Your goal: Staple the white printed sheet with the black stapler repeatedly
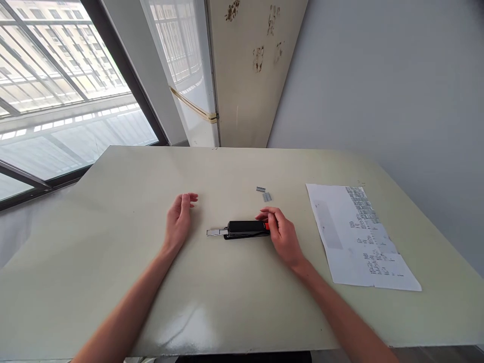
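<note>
A black stapler with a red end lies lengthwise across the middle of the table. From its left end sticks out a metal staple tray. My right hand has its fingers and thumb around the red end. To the left of the stapler, apart from it, my left hand rests on its side on the table, fingers loosely bent with nothing seen in them. Just beyond my right hand lie two small strips of staples, grey and close together.
A printed paper sheet lies on the right of the pale table. Behind the table stands a cabinet-like white unit with brown marks. A grey wall is on the right, a window on the left.
</note>
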Motion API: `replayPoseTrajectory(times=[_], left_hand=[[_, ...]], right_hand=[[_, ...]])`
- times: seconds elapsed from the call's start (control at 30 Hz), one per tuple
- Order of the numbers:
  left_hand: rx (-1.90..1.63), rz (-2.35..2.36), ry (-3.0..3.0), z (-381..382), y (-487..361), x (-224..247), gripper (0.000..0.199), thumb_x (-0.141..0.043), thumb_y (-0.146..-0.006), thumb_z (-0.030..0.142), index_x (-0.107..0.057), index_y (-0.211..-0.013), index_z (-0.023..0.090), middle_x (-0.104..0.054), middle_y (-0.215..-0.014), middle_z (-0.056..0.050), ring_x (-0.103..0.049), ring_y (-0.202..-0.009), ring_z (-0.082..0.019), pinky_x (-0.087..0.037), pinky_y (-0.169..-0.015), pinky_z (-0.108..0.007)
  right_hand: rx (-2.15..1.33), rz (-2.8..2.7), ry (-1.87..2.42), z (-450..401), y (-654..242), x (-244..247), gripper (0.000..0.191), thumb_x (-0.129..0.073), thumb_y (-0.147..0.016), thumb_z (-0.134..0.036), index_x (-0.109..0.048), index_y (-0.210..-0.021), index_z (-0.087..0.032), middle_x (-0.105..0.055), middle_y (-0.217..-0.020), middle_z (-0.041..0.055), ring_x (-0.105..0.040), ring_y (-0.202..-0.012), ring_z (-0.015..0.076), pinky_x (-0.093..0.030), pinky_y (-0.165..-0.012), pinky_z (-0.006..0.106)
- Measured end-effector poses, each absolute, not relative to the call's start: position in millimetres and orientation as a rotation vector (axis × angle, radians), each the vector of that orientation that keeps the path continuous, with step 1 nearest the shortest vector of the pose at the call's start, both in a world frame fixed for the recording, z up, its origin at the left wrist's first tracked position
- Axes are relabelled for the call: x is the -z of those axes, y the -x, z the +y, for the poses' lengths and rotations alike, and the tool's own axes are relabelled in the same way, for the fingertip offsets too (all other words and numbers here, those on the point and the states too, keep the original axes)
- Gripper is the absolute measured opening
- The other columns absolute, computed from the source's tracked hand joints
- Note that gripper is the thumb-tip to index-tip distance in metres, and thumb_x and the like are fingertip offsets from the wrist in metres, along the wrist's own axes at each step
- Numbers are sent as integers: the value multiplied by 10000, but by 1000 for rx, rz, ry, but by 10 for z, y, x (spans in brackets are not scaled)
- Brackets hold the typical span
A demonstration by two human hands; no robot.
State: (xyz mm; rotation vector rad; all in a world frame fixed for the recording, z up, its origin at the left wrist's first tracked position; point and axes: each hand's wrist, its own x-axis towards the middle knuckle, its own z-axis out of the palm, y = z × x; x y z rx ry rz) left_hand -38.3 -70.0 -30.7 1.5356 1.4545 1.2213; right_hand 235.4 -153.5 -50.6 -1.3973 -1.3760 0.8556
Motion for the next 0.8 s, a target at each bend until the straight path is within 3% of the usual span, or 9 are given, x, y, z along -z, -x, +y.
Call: replayPoseTrajectory(times=[0.17,0.27,0.47,0.63,0.8], left_hand=[[-1248,1436,-1489,-676,429,330,556,-440,-1045,676,-717,-1035,195,-727,-1151,-95,-650,-1108,-241,-503,-990,-358],[-1226,1332,-1467,-690,428,298,541,-458,-1048,659,-726,-1007,190,-734,-1094,-92,-657,-1077,-237,-503,-991,-364],[-1214,1176,-1374,-779,342,312,511,-521,-1037,638,-749,-979,184,-736,-1100,-97,-664,-1067,-239,-514,-986,-372],[-1296,952,-946,-854,210,365,486,-625,-991,628,-767,-995,164,-743,-1116,-109,-680,-1115,-246,-536,-959,-338],[-1207,665,-162,-910,188,252,482,-475,-1090,503,-728,-1024,97,-757,-1089,-166,-744,-1064,-248,-594,-982,-376]], right_hand=[[-921,-1322,1400,-1549,-2367,468,371,-379,-1102,-519,-611,-1216,-252,-767,-1138,76,-727,-1065,215,-603,-937,383],[-926,-1478,1393,-1559,-2402,462,358,-520,-1051,-534,-617,-1269,-267,-754,-1210,78,-713,-1099,243,-590,-933,395],[-772,-1710,1469,-1591,-2363,428,287,-751,-913,-471,-714,-1116,-273,-770,-1084,56,-683,-1017,284,-540,-935,440],[-1152,-1332,1608,-1648,-2202,259,400,-798,-842,-566,-725,-1068,-243,-774,-942,33,-711,-884,256,-557,-755,360],[-1757,-846,1336,-1603,-1936,142,537,-882,-766,-569,-678,-1076,-180,-808,-985,89,-793,-858,248,-630,-825,375]])
